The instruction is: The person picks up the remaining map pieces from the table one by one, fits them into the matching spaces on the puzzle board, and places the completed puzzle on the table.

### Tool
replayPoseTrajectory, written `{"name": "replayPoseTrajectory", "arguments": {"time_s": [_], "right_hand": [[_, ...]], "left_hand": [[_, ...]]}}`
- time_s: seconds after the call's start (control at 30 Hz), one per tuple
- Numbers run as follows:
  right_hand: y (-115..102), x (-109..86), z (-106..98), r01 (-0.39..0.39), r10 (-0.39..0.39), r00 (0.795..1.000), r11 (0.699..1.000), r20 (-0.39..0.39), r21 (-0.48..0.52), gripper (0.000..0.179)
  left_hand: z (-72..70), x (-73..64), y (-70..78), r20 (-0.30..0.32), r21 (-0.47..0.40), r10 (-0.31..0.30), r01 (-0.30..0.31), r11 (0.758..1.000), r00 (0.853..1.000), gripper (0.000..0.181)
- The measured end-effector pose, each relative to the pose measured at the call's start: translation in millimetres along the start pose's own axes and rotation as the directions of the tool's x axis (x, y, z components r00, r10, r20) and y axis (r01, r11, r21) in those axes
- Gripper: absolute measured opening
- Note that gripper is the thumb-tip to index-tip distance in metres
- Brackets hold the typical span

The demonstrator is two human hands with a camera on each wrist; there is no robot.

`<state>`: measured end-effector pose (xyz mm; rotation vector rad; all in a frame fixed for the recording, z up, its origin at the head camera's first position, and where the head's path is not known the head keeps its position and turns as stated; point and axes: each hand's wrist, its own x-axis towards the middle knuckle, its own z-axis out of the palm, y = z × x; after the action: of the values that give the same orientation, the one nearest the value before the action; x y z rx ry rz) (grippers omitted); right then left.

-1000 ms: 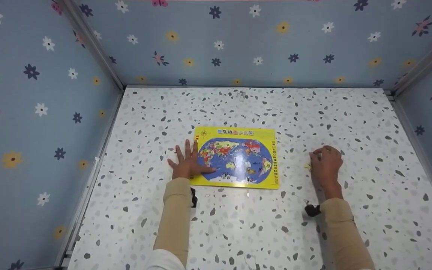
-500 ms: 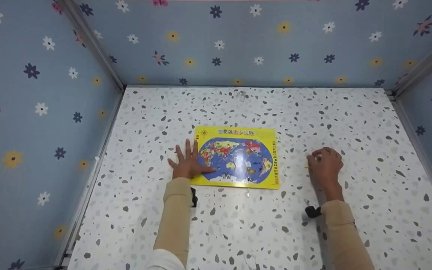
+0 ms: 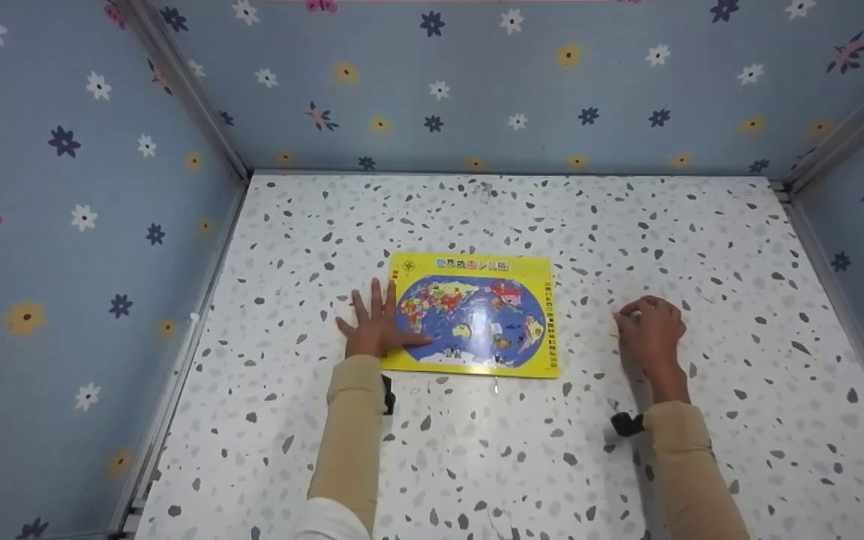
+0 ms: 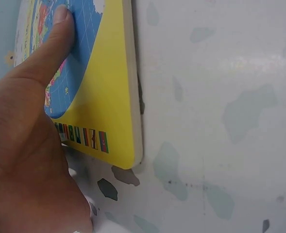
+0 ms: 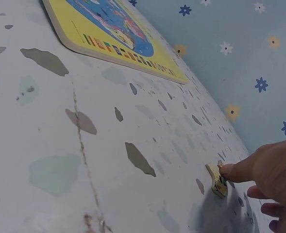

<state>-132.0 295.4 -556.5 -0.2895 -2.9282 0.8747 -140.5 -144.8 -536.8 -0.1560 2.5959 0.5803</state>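
Observation:
In the head view a yellow world map puzzle board (image 3: 477, 371) lies flat on the speckled table. My left hand (image 3: 373, 331) rests across its left edge, fingers spread and straight, the thumb (image 4: 55, 43) lying over the blue ocean part. Well to the right of the board, my right hand (image 3: 653, 334) pinches a small puzzle piece (image 5: 214, 178) between thumb and curled fingers, low over the table. The piece has a pale edge and a yellow and dark print; the hand hides much of it in the head view.
The white speckled table (image 3: 522, 457) meets blue flowered panels (image 3: 432, 90) at the back and both sides. A black wrist camera (image 3: 627, 424) sits at the right cuff. A brownish crack line (image 5: 82, 145) runs along the tabletop in the right wrist view.
The right fingers have shifted slightly around the small puzzle piece, and less of it shows from above now. The left hand and the board have stayed put.

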Motion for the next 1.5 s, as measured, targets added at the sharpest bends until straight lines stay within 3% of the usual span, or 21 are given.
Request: {"name": "replayPoseTrajectory", "arguments": {"time_s": [0.5, 0.9, 1.13, 1.33, 1.5], "right_hand": [[3, -2.6, 3, 0.016, -0.014, 0.999, 0.999, -0.031, 0.05, 0.021], [-1, -3.1, 1, -0.062, 0.06, 0.998, 0.995, 0.022, 0.084, 0.029], [-6, -3.6, 1, 0.018, -0.011, 0.999, 0.99, -0.045, 0.143, 0.025], [-14, -1.4, 5, 0.019, -0.012, 0.999, 0.99, -0.052, 0.14, 0.025], [-22, 0.1, 7, 0.068, -0.057, 0.995, 0.987, -0.077, 0.147, 0.026]], "left_hand": [[-1.1, -0.8, -0.1, -0.001, 0.006, 0.007, -0.007, 1.0, 1.0, 0.124], [-0.1, -2.2, 0.2, -0.021, 0.014, 0.002, -0.002, 1.0, 1.0, 0.125], [0.0, 0.0, -0.5, -0.001, 0.014, -0.002, 0.002, 1.0, 1.0, 0.127], [-0.6, -0.3, 0.3, 0.003, 0.008, -0.01, 0.009, 1.0, 1.0, 0.127], [-1.7, -1.5, 1.3, 0.002, 0.004, -0.018, 0.018, 1.0, 1.0, 0.127]]}}
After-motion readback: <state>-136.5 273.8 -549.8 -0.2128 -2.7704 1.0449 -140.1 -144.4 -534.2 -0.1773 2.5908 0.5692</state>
